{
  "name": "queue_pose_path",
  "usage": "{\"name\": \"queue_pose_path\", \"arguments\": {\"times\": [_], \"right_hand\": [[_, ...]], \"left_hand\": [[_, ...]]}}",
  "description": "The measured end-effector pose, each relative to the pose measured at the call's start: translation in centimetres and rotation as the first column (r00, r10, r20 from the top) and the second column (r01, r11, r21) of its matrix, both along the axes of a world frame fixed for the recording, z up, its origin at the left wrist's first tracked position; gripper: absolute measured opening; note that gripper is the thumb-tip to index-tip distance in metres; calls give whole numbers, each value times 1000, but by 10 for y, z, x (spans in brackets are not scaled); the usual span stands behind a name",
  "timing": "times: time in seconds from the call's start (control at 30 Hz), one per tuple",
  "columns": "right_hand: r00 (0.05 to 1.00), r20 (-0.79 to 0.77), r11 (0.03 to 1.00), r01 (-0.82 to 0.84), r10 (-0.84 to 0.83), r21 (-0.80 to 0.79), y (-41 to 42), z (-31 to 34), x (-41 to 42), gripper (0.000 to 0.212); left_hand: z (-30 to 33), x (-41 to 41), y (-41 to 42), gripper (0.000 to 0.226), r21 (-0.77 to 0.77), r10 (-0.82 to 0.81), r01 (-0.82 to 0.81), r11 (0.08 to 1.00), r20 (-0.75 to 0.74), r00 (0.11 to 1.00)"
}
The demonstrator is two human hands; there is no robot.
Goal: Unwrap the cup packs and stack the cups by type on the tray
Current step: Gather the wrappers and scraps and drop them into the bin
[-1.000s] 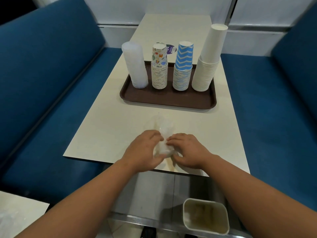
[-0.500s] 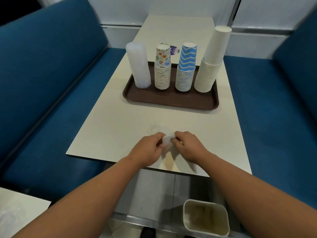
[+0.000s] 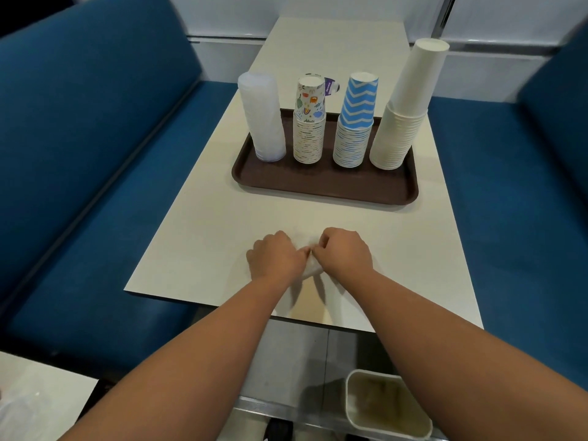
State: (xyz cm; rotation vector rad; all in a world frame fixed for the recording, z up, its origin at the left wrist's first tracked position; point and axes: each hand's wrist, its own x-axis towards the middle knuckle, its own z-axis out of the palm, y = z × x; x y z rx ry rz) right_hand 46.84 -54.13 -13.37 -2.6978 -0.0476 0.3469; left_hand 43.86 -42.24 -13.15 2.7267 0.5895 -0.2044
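While curling inward near the front edge of the table (image 3: 203, 237), meeting knuckle to knuckle: left hand (image 3: 275, 257) and right hand (image 3: 345, 254), both gripping a crumpled clear plastic wrapper (image 3: 311, 269), fingers bunched tightly round it so that only a pale wad is showing between and below the two fists. Resting just above the tabletop, with forearms reaching in from the lower edge of the view.

Further out on the pale cream surface, lying crosswise: a dark brown tray (image 3: 321, 186), carrying four upside-down stacks in a row. From left to right: clear plastic cups (image 3: 262, 117), paper cups with small colourful prints (image 3: 309, 120), blue-and-white zigzag cups (image 3: 355, 120), and plain white cups (image 3: 405, 106), tallest of the four and leaning slightly to the right. Standing close together but apart from each other. Peeking out behind the printed stack: a purple round sticker (image 3: 331, 86) on the tabletop.

Flanking both long sides: blue upholstered bench seats (image 3: 95, 160). Closing off the far end: a white panelled wall (image 3: 318, 14). Sitting on the floor below the near edge, beside the right forearm: a beige rectangular bin (image 3: 386, 405). Showing at the lower left corner: part of another pale surface with blurred clear plastic on it.
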Motion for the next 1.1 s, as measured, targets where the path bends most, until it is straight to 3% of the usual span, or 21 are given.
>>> {"name": "queue_pose_path", "arguments": {"times": [0.07, 0.13, 0.2, 0.27, 0.33, 0.37, 0.4, 0.47, 0.5, 0.6, 0.67, 0.73, 0.83, 0.9, 0.97, 1.1], "right_hand": [[998, 60, 1000, 12, -13, 17, -4, -3, -6, 30], [999, 47, 1000, 24, -24, -1, -7, -4, -12, 39], [998, -34, 996, 59, -56, 66, -10, -2, -18, 37], [976, -177, 909, 184, -125, 373, -16, 0, -22, 28], [927, -341, 696, 347, -155, 628, -19, 10, -31, 25], [918, -352, 645, 382, -182, 662, -19, 13, -35, 25], [921, -308, 660, 387, -239, 644, -19, 15, -38, 26], [925, -122, 780, 371, -361, 504, -17, 20, -45, 26], [920, -39, 810, 364, -391, 461, -15, 24, -50, 24], [923, 66, 825, 305, -379, 476, -3, 33, -65, 22], [931, 50, 805, 286, -363, 519, 6, 38, -75, 22], [913, -89, 651, 349, -398, 674, 8, 40, -82, 21], [860, -362, 288, 471, -359, 834, -4, 46, -92, 16], [848, -415, 223, 497, -330, 839, -16, 47, -100, 14], [849, -427, 187, 495, -311, 849, -26, 50, -110, 11], [823, -518, 96, 550, -233, 830, -54, 53, -125, 25]], "left_hand": [[1, 3, -6, 30, -16, -58, 58, 998, -49, 997], [1, 4, -6, 31, -97, -64, 58, 994, -60, 996], [1, 1, 2, 35, -316, -41, 34, 948, -16, 999], [3, -5, 11, 33, -637, -28, 44, 770, 35, 999], [14, -11, 13, 25, -779, -28, 51, 625, 43, 999], [19, -14, 13, 19, -780, -11, 60, 623, 67, 998], [26, -19, 12, 15, -734, 28, 68, 676, 117, 993], [36, -33, 7, 29, -552, 118, 46, 833, 258, 959], [42, -43, 3, 34, -497, 105, 73, 865, 321, 941], [48, -66, -14, 27, -506, -77, 221, 834, 290, 954], [50, -70, -19, 25, -559, -75, 228, 797, 282, 956], [50, -68, -19, 26, -643, 20, 174, 746, 283, 959], [51, -72, -22, 21, -839, 132, 82, 538, 180, 975], [54, -80, -30, 14, -903, 172, 38, 428, 123, 977], [54, -87, -40, 14, -918, 219, 43, 394, 139, 966], [54, -106, -69, 12, -898, 293, 106, 426, 248, 924]]}}
